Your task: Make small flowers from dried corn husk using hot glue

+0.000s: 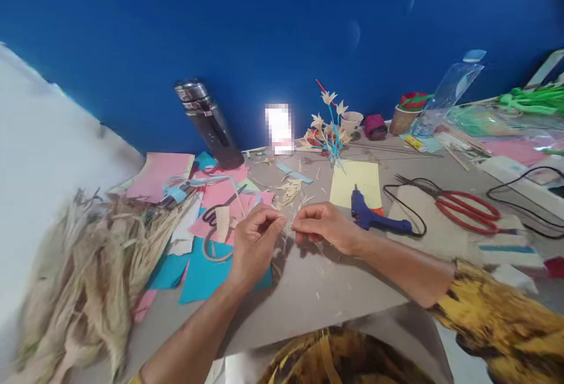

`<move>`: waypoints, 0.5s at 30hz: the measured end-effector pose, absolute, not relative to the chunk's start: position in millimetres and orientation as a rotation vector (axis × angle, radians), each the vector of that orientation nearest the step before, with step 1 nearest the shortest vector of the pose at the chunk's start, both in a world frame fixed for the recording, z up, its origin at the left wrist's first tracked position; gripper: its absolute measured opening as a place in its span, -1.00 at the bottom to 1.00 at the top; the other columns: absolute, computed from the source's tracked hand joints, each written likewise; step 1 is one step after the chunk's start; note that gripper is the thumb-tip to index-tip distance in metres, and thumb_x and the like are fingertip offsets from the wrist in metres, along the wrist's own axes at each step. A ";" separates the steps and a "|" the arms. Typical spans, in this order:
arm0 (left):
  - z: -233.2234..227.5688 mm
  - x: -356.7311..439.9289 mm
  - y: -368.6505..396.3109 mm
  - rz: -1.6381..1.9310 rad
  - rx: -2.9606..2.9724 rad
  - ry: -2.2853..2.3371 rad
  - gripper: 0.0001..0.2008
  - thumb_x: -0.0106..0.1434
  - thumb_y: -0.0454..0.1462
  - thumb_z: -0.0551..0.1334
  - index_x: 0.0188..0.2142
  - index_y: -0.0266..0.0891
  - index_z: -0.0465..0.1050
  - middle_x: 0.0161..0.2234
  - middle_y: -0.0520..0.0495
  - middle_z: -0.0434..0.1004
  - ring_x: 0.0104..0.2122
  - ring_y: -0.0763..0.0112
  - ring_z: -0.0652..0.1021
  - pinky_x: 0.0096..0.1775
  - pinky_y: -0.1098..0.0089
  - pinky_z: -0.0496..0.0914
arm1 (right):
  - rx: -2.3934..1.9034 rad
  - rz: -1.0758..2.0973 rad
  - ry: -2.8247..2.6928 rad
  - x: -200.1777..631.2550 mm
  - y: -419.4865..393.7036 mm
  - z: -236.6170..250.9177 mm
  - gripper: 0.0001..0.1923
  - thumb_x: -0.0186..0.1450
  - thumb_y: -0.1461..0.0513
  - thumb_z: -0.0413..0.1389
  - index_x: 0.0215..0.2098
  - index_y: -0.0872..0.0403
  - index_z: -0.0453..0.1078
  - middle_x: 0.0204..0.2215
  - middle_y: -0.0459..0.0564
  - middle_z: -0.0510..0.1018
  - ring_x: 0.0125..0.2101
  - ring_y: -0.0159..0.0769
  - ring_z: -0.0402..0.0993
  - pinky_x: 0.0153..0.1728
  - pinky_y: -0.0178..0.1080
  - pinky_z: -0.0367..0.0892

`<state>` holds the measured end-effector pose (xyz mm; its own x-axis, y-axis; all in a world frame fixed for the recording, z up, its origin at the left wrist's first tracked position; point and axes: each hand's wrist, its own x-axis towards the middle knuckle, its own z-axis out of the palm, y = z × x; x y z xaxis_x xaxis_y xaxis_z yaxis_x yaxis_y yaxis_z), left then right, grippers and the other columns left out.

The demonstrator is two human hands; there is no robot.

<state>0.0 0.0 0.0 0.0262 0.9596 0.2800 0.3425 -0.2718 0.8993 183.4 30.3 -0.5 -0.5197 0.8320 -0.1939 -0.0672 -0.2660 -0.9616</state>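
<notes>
My left hand (254,242) and my right hand (325,226) meet over the grey table (308,290), fingertips pinched together on a thin pale strip of dried husk (288,225). Small husk scraps lie under and behind the hands. A blue glue gun (374,217) lies just right of my right hand, partly on a yellow paper sheet (356,181). Black-handled scissors (222,208) rest on pink and blue paper left of my left hand.
A heap of dried husk (83,272) fills the left. Red scissors (469,211) and black cables lie at right. At the back stand a dark flask (207,123), a husk flower bouquet on blue stems (330,128), small cups and a plastic bottle (449,93).
</notes>
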 end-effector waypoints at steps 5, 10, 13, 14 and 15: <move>-1.0 0.2 3.0 1.308 1.644 1.338 -0.84 0.28 -0.29 0.25 -0.45 -0.22 0.47 -0.44 0.03 0.40 -0.42 0.44 0.40 -0.37 0.41 0.29 | -1.003 1.845 -1.276 182.4 37.0 -10.9 -0.58 0.15 -0.06 0.26 -0.37 0.17 0.56 -0.52 0.04 0.64 -0.62 -0.47 0.29 -0.63 -0.40 0.11; -3.8 0.5 2.2 1.292 1.630 1.379 -0.83 0.30 -0.27 0.24 -0.44 -0.22 0.46 -0.44 0.03 0.39 -0.43 0.44 0.40 -0.37 0.41 0.31 | -0.962 1.819 -1.340 184.1 37.5 -11.4 -0.64 0.14 -0.01 0.30 -0.42 0.16 0.55 -0.52 0.01 0.62 -0.60 -0.49 0.29 -0.60 -0.40 0.11; -6.1 0.7 1.3 1.320 1.680 1.483 -0.91 0.32 -0.28 0.21 -0.24 -0.20 0.50 -0.33 0.00 0.46 -0.37 0.41 0.46 -0.33 0.40 0.36 | -1.019 1.778 -1.396 183.9 36.2 -10.6 -0.69 0.13 0.05 0.32 -0.43 0.16 0.55 -0.53 -0.01 0.61 -0.60 -0.49 0.26 -0.61 -0.39 0.10; -6.6 0.9 1.1 1.330 1.749 1.504 -0.86 0.32 -0.29 0.20 -0.14 -0.19 0.49 -0.27 -0.03 0.48 -0.32 0.39 0.49 -0.29 0.39 0.39 | -1.044 1.764 -1.407 183.6 35.8 -10.6 -0.70 0.13 0.05 0.32 -0.43 0.15 0.54 -0.53 -0.01 0.60 -0.60 -0.48 0.26 -0.62 -0.39 0.10; -6.9 1.1 0.9 1.332 1.851 1.504 -0.80 0.33 -0.30 0.18 -0.07 -0.18 0.48 -0.21 -0.06 0.50 -0.27 0.37 0.51 -0.25 0.37 0.40 | -1.063 1.751 -1.417 183.4 35.5 -10.7 -0.70 0.13 0.05 0.32 -0.43 0.15 0.53 -0.54 -0.02 0.60 -0.60 -0.48 0.26 -0.62 -0.38 0.10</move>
<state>1.1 0.9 -6.9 -0.0372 0.9096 0.4138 0.5210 -0.3356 0.7848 183.4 35.5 -10.7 -0.4687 0.8619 -0.1937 0.0100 -0.2141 -0.9768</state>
